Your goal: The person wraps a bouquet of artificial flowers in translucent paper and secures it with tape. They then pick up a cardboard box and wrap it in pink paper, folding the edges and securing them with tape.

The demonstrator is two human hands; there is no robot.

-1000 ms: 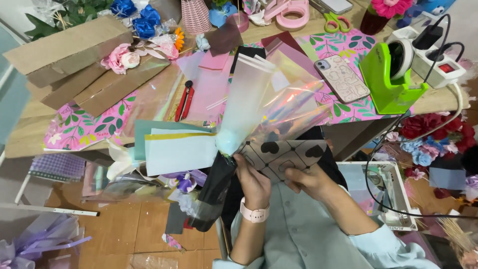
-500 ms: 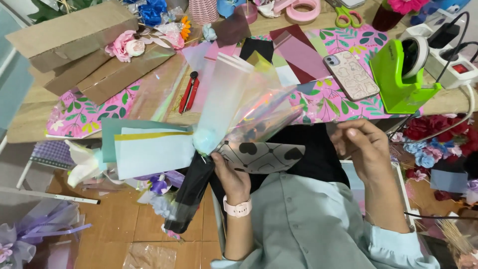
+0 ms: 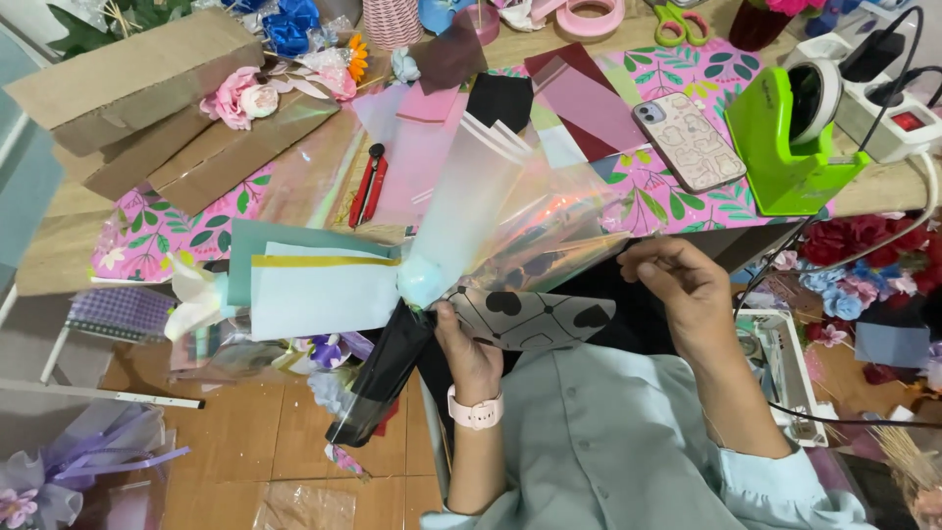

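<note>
My left hand (image 3: 469,345) grips the gathered waist of a paper wrap bundle (image 3: 471,211), where frosted white, iridescent clear and black sheets pinch together. A black sheet (image 3: 378,378) fans down below the grip, and a white sheet with black hearts (image 3: 535,316) lies to the right of it. My right hand (image 3: 682,290) is out at the right, pinching the edge of the iridescent clear sheet (image 3: 559,236). A pink watch (image 3: 475,410) is on my left wrist.
The table holds pink floral paper (image 3: 147,236), cardboard boxes (image 3: 128,74), red cutters (image 3: 368,186), a phone (image 3: 690,140), a green tape dispenser (image 3: 790,142), a power strip (image 3: 888,98), scissors (image 3: 677,18) and fabric flowers (image 3: 240,96). Teal and white sheets (image 3: 314,285) overhang the table edge. Purple wrap (image 3: 69,471) lies on the floor.
My right hand has moved from beside my left hand out to the right, drawing the clear sheet's edge with it. The left hand keeps its grip on the bundle.
</note>
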